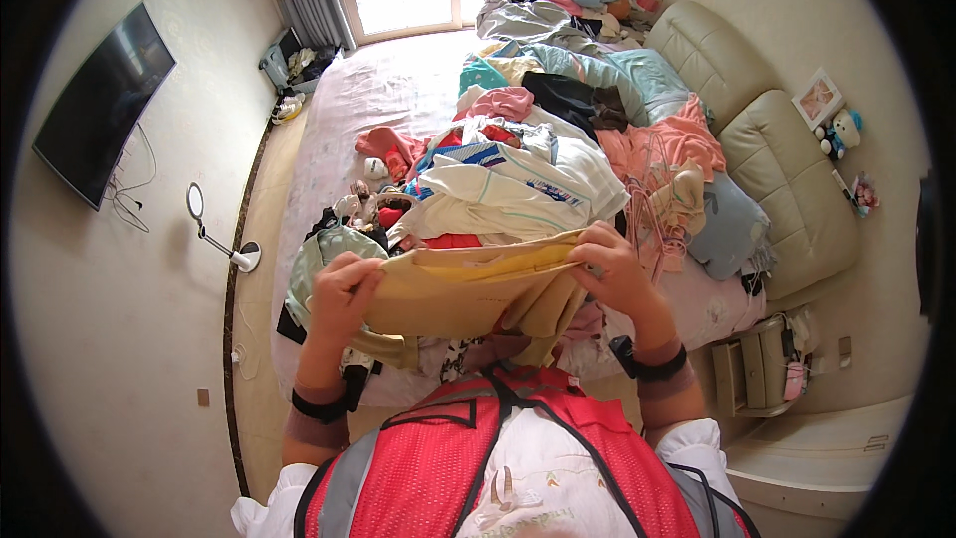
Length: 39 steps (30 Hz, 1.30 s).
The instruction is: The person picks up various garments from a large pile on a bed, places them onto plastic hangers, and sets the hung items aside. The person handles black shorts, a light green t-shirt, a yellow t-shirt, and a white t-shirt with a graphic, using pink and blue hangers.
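Between my two hands a tan garment (441, 299) with a yellow inner side is stretched wide above the near end of the bed. My left hand (340, 299) pinches its left upper corner. The right upper corner is gripped by my right hand (616, 269). Its lower part hangs in folds towards my body. Just beyond it lies a white jacket (515, 187) with blue and teal trim, on top of a heap of clothes. A pale green garment (314, 261) rests on the bed beside my left hand.
The bed (351, 104) carries more heaped clothes, including coral fabric (665, 142) and a grey-blue cushion (724, 228) by the padded headboard (792, 187). A nightstand (754, 366) stands at right. Along the left wall are a white lamp (243, 258), a television (108, 101) and an open suitcase (287, 63).
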{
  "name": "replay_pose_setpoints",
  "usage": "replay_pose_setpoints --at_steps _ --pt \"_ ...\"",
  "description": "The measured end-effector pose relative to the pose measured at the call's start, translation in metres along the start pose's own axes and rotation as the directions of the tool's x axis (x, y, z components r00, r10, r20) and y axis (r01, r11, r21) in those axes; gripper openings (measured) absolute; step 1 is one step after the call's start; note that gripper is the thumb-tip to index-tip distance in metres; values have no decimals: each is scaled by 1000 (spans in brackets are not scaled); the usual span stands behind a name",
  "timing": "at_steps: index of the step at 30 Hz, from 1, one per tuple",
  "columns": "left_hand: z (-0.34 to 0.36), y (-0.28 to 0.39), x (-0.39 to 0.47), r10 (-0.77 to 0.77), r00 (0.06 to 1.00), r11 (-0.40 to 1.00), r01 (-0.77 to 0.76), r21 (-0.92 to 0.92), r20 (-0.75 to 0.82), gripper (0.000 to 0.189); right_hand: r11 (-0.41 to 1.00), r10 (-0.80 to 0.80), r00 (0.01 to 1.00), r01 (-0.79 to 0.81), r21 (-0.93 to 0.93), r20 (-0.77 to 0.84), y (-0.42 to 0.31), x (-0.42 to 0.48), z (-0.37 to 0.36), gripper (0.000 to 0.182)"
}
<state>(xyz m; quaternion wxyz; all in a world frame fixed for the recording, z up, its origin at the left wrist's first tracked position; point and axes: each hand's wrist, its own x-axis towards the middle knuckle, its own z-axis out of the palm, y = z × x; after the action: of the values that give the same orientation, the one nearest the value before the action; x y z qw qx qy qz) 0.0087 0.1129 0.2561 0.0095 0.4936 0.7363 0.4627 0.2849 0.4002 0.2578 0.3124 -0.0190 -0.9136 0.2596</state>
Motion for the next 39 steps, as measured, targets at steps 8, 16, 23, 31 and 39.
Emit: replay_pose_setpoints --at_steps 8,16,23,31,39 --pt "17 -2 -5 25 998 992 -18 126 -52 14 934 -110 993 116 338 -36 -101 28 26 30" --pt "2 -5 -12 10 989 1000 -14 -25 -144 13 965 230 971 -219 142 -67 -23 8 37 24" --pt "-5 -14 -21 -73 980 995 59 -80 -187 12 758 476 879 -422 497 22 -3 -9 34 19" --pt "-5 -15 -23 -80 979 995 67 -77 -185 12 824 463 882 -394 407 -84 -1 -11 37 6" --pt "9 -5 -20 17 996 999 -13 46 -87 13 971 172 978 -148 190 -118 -37 14 59 7"
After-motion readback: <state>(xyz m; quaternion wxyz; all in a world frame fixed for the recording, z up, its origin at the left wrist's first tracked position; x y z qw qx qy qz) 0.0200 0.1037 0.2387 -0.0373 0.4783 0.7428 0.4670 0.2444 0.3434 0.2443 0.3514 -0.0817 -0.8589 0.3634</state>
